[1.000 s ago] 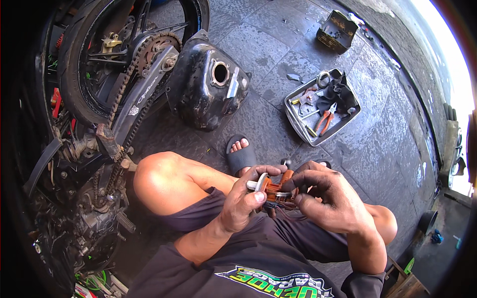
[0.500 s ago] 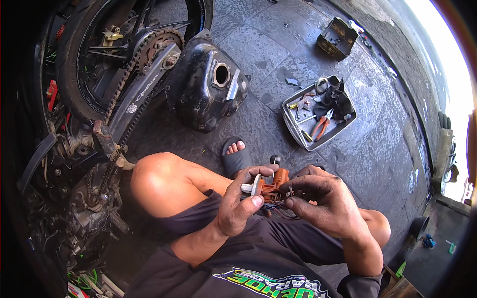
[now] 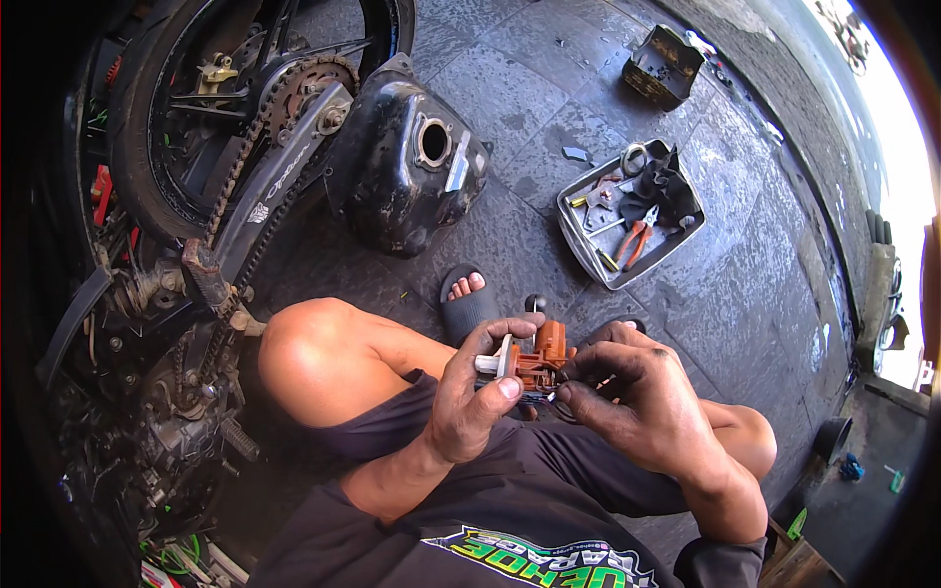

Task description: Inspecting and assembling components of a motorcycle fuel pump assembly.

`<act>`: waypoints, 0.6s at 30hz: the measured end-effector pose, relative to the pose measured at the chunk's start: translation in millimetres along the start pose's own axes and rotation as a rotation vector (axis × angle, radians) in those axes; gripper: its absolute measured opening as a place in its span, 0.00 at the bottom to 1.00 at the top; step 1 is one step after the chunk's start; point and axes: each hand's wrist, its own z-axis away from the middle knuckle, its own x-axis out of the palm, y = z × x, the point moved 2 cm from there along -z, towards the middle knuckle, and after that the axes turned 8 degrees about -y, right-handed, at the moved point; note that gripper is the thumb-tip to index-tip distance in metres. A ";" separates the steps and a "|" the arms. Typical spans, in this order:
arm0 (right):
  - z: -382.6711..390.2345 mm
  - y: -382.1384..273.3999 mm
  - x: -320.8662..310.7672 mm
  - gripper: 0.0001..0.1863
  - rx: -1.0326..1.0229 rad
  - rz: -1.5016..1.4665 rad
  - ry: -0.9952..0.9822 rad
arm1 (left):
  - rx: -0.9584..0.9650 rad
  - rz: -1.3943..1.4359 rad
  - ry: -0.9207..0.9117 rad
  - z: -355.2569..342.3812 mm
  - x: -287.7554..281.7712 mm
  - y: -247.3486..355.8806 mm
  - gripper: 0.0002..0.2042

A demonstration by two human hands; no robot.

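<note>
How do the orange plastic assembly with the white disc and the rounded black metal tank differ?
Size: the orange plastic assembly with the white disc is smaller than the rounded black metal tank.
Support: the left hand grips the assembly; the tank rests on the dark tiled floor.
Form: the assembly has a jutting cylinder; the tank is a bulky shell with a round opening.

Printed in bold green and white letters [image 3: 549,561] across the dark T-shirt [image 3: 490,519], bottom centre; marked in pale script [image 3: 288,174] along the motorcycle swingarm [image 3: 270,201], upper left.
</note>
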 end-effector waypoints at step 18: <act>-7.5 23.5 43.8 0.06 -0.171 0.108 0.374 | 0.141 -0.012 0.132 -3.3 0.1 -12.8 0.29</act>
